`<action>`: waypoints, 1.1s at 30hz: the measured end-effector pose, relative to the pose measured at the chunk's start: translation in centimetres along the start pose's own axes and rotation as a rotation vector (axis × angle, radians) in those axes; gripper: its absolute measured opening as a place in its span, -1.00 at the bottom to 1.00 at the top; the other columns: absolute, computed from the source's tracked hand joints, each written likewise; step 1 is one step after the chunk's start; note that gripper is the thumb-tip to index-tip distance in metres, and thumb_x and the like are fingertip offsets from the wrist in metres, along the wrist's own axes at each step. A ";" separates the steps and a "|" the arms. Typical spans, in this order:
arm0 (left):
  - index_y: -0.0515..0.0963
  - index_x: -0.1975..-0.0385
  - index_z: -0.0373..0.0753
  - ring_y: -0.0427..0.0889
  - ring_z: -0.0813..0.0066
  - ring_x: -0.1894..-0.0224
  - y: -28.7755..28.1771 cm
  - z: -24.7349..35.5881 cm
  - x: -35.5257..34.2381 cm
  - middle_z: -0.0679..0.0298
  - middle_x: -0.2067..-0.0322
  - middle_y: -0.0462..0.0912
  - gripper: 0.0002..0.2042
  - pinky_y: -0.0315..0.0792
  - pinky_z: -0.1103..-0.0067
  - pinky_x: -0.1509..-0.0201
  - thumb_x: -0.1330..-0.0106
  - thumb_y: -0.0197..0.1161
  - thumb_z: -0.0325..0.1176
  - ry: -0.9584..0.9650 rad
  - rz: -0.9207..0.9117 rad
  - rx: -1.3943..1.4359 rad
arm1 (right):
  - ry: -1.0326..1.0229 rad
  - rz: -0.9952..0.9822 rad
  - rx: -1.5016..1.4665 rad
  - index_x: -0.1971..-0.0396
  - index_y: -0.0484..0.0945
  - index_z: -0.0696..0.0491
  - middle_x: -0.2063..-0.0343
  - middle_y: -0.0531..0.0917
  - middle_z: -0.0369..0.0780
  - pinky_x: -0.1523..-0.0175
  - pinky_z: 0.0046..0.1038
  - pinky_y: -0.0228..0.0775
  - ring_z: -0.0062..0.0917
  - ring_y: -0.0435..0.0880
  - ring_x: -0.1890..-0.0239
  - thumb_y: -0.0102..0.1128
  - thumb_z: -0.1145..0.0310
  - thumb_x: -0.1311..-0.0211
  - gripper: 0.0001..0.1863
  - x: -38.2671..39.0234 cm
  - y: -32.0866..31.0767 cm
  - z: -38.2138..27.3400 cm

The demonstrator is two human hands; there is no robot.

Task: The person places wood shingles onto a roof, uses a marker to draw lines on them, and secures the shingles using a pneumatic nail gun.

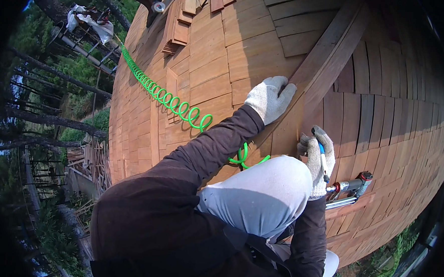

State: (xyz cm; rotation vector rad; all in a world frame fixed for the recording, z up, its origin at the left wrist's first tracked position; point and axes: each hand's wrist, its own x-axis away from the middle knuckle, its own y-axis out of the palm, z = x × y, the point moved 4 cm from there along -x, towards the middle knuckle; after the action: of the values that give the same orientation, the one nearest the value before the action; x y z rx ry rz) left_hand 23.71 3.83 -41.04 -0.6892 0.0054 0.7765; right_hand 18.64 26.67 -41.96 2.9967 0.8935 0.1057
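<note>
My left hand, in a white knitted glove, presses down at the lower end of a long wooden board. Its fingers are bent over the edge of a wooden shingle lying there. My right hand, gloved too, is raised beside my knee with its fingers curled round a blue and white pen. Just right of that hand, a nail gun lies on the shingles. A green coiled air hose runs from the upper left towards my knee.
Overlapping wooden shingles cover the sloping roof. Stacked shingles lie at the far side, beside a co-worker's hand tool with a round disc. White sacks hang on a frame past the left edge, where trees stand below.
</note>
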 end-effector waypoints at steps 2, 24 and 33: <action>0.63 0.14 -0.35 0.67 -0.16 0.13 0.3 -0.1 -0.1 -0.14 0.27 0.69 -0.65 0.53 0.23 0.06 -0.51 0.16 -0.12 0.007 -0.003 0.003 | 0.006 0.004 0.000 -0.22 0.55 0.17 0.20 0.75 -0.15 0.03 -0.46 0.62 -0.54 0.74 0.20 0.17 0.39 -0.51 -0.64 0.0 -0.2 0.2; 0.63 0.17 -0.36 0.67 -0.15 0.20 0.4 -0.3 0.0 -0.15 0.34 0.67 -0.66 0.52 0.23 0.13 -0.50 0.17 -0.14 0.023 0.033 0.018 | 0.036 0.004 -0.025 -0.22 0.54 0.18 0.20 0.76 -0.13 0.02 -0.46 0.63 -0.53 0.74 0.23 0.20 0.38 -0.49 -0.62 -0.1 0.0 0.3; 0.63 0.16 -0.36 0.67 -0.15 0.19 0.2 -0.2 0.0 -0.15 0.32 0.67 -0.67 0.52 0.23 0.11 -0.50 0.17 -0.15 0.013 0.015 0.020 | 0.034 -0.003 -0.016 -0.22 0.54 0.19 0.18 0.75 -0.11 0.01 -0.46 0.64 -0.52 0.74 0.20 0.18 0.36 -0.50 -0.62 0.0 0.1 0.2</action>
State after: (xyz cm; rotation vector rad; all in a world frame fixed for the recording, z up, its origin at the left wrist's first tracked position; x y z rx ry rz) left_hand 23.63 3.85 -41.33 -0.6754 0.0300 0.7856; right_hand 18.68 26.59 -42.20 2.9870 0.8962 0.1628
